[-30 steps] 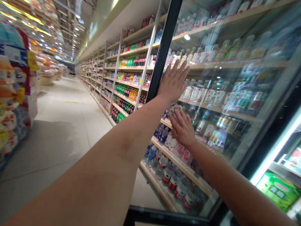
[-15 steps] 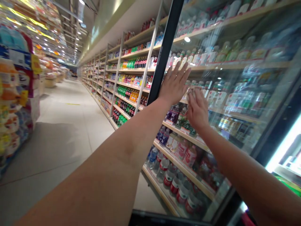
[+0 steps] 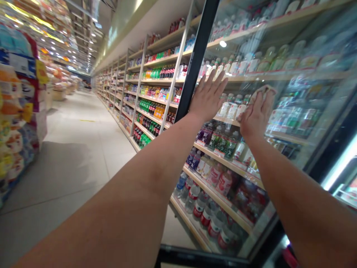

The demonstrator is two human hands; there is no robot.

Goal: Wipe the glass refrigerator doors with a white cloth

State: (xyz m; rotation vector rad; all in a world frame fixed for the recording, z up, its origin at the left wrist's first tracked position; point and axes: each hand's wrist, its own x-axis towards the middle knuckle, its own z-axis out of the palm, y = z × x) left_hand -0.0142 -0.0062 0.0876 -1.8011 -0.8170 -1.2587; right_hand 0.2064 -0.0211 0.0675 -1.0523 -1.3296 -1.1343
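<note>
A glass cooler door (image 3: 292,123) with a black frame (image 3: 195,63) stands swung out in front of me. My left hand (image 3: 208,97) lies flat on the glass next to the frame's edge, fingers stretched out and holding nothing. My right hand (image 3: 256,113) presses a small pale cloth (image 3: 263,90) against the glass higher up and to the right, fingers laid over the cloth. Through the glass I see shelves of bottled drinks (image 3: 217,178).
A long aisle of drink shelves (image 3: 150,96) runs away on the right side of a tiled floor (image 3: 75,149). Stacked product displays (image 3: 19,108) stand at the left. The lit cooler interior (image 3: 340,171) shows at the right edge.
My right hand has swept the cloth up and to the right across the glass, from beside the lower shelf to above shoulder height. My left hand has stayed flat on the door.
</note>
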